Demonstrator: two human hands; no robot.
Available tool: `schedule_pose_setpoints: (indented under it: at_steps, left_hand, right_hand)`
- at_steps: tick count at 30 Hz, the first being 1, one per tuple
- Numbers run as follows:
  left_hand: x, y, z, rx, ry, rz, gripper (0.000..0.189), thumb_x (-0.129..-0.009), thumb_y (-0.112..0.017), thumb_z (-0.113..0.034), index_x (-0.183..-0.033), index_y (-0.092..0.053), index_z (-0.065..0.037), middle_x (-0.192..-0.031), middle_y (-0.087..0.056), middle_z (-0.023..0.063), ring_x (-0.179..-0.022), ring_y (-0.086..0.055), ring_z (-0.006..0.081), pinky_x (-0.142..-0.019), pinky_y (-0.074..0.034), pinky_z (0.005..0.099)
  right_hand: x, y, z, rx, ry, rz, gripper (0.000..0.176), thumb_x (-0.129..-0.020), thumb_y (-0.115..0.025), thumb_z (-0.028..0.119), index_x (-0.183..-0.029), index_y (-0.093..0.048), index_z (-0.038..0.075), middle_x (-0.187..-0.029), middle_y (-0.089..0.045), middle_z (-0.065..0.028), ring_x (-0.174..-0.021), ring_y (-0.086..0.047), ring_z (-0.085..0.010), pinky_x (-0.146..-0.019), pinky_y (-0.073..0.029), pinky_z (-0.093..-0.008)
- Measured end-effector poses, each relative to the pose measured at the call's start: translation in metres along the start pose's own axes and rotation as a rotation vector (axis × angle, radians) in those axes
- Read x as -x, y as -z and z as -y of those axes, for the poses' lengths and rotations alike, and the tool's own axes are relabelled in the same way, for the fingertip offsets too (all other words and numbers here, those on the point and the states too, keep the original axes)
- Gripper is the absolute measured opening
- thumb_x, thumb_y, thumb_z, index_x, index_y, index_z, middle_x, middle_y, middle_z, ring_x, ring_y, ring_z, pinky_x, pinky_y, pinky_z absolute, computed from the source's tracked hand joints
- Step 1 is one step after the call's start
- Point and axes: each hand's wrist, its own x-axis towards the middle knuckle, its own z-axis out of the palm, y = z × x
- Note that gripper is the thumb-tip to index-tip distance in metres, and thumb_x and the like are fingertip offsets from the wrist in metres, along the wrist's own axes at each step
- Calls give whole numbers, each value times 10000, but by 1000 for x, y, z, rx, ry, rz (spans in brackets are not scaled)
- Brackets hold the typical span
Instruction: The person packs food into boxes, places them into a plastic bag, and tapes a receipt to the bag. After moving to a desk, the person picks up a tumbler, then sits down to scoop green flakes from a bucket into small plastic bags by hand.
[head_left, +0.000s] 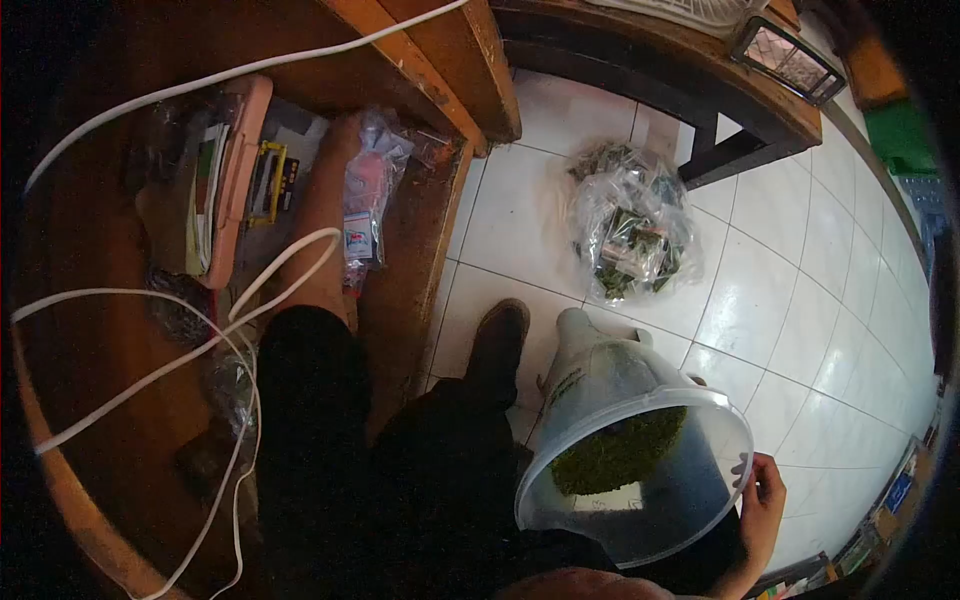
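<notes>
A translucent plastic bucket (690, 500) leans tilted by my legs, its mouth facing me. Dry-looking green flaky stuff (615, 455) lies inside it. My right hand (765, 490) grips the bucket's rim at the right, fingers curled over the edge. On the left, my left forearm (320, 215) reaches into a wooden compartment (410, 290), and the fingers there are hidden in shadow. Beside that forearm are a clear plastic bag with pink contents (368, 185), a pink-edged case (240, 180) and a yellow-and-black item (270, 185).
A clear plastic bag of green packets (635, 235) sits on the white tile floor (520, 210). White cables (130, 385) loop across the left side. A dark wooden bench (640, 65) stands at the top, with a black-framed object (790, 60) on it.
</notes>
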Motion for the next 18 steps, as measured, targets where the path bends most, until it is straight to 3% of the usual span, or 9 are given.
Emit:
schedule_pose_setpoints:
  at_steps: [4,7,13,16,18]
  left_hand:
    - [4,26,-24,-207,-28,82,551,-885,-625,-52,-1406,-596,-227,-1372,-607,222,-1212,-611,427,-1036,-504,513]
    - [-13,-6,7,-282,-62,42,622,-832,-766,-158,-1424,-579,-166,-1343,-629,214,-1204,-626,404,-1032,-517,525]
    - [16,27,-16,-315,-10,78,599,-844,-772,-208,-1399,-581,-89,-1275,-650,224,-1146,-640,417,-967,-541,505]
    - [-5,-40,44,18,-148,-237,413,-876,-744,-246,-1254,-670,-97,-1230,-668,237,-1126,-643,433,-963,-523,528]
    - [5,-40,33,201,-15,-298,384,-916,-717,-261,-1240,-665,-62,-1226,-658,253,-1126,-629,455,-957,-511,526]
  right_hand:
    - [-2,-2,2,-25,-21,10,158,-1025,-545,50,-1140,-635,-9,-949,-657,-67,-863,-601,-134,-779,-481,-271]
    - [-3,-2,1,-7,-37,3,170,-1010,-550,50,-1145,-632,-12,-952,-655,-72,-886,-605,-142,-787,-485,-280]
    - [-8,-2,-3,-35,-57,41,208,-979,-566,39,-1174,-622,-5,-981,-650,-70,-923,-605,-150,-803,-481,-282]
    - [-6,-5,12,-38,-63,50,220,-976,-558,33,-1185,-618,-2,-1000,-647,-66,-921,-603,-146,-806,-480,-279]
    - [-5,-4,11,-16,-63,49,223,-975,-549,27,-1185,-619,2,-1004,-647,-64,-923,-602,-144,-809,-480,-277]
